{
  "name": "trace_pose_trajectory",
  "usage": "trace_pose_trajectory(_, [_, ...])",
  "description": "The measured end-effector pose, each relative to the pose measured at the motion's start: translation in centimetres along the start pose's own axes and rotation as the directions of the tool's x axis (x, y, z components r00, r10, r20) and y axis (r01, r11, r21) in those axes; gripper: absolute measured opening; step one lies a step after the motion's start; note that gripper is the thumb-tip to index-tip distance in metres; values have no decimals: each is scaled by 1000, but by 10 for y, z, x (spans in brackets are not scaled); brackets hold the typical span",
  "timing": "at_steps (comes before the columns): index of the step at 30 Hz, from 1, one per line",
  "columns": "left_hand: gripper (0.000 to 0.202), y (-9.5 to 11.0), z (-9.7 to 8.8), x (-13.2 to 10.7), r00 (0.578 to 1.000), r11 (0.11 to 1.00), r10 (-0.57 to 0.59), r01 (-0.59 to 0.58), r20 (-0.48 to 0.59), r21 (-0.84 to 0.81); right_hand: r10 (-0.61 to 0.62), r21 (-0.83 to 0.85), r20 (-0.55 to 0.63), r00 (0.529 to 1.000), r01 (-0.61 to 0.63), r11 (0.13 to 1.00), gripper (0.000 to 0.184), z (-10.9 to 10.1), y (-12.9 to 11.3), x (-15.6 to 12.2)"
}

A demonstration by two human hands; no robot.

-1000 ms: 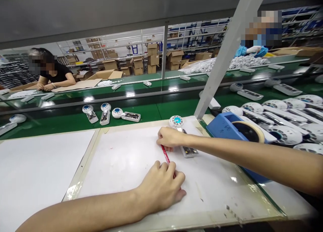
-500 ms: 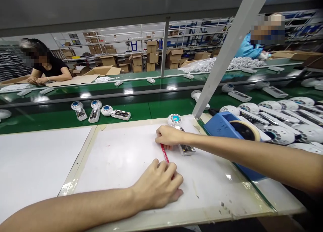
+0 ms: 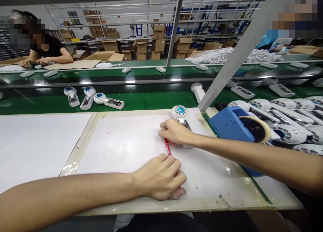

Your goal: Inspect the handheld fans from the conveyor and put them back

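Observation:
A thin red strip [image 3: 168, 147] with pale markings runs between my two hands. My left hand [image 3: 161, 178] is closed around its near end, low over the white work surface [image 3: 121, 154]. At the far end, my right hand [image 3: 175, 131] pinches the strip with curled fingers. Just behind and beside the right hand lies a white handheld device with a round vented head [image 3: 179, 112] and a blue centre. Its handle is open and shows circuit parts, partly hidden by my right hand and wrist.
A blue tape dispenser [image 3: 228, 124] with a tape roll [image 3: 257, 129] stands at right, beside rows of similar white devices [image 3: 287, 132]. A slanted metal post [image 3: 242, 53] rises behind it. Several devices lie on the green conveyor [image 3: 136, 101]. Two co-workers sit across it.
The camera view has tilted and shifted. Both hands keep hold of the red strip, and they now look slightly closer together. The right hand covers more of the device's handle.

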State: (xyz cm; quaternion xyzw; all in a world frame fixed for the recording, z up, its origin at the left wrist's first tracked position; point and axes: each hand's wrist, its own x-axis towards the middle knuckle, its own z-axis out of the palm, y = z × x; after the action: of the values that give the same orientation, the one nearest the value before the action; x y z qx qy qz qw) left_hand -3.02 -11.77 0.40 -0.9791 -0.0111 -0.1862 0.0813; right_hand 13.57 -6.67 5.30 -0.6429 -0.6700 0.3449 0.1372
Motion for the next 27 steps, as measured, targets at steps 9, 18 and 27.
trace_pose_trajectory(9, [35, 2, -4, 1, 994, 1000, -3, 5, 110, -11, 72, 22, -10, 997, -72, 997, 25, 1, 0, -6])
trace_pose_trajectory(18, [36, -12, -18, 4, 991, 993, -90, 82, 94, 89, 39, 180, -56, 998, -29, 983, 30, -9, -12, -14])
trace_pose_trajectory(27, [30, -164, -80, -51, 378, 378, -926, 925, -24, -44, 75, -93, -475, 877, -135, 987, 28, -153, 32, -50])
